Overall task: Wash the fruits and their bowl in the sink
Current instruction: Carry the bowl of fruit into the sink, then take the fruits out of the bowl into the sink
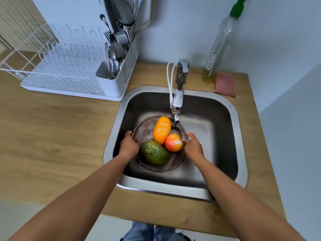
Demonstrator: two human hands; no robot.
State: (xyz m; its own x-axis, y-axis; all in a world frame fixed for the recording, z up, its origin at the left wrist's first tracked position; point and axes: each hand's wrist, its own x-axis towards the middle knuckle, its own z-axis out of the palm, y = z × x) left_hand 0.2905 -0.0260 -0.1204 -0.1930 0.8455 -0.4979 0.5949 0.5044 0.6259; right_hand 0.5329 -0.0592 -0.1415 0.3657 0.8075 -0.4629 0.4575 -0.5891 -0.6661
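Note:
A clear, brownish glass bowl [145, 131] sits inside the steel sink [224, 122], under the faucet spout [176, 117]. In the bowl lie an orange elongated fruit [161, 129], a red-and-yellow round fruit [173, 142] and a green mango [154, 152], all wet. Water runs from the spout into the bowl's far side. My left hand [128, 145] grips the bowl's left rim. My right hand [193, 146] grips its right rim, beside the round fruit.
A white dish rack [69, 73] with a cutlery holder [114, 66] stands on the wooden counter [57, 136] at the left. Behind the sink stand a tall clear bottle with a green cap [220, 42] and a pink sponge [225, 84]. Walls close in at the back and right.

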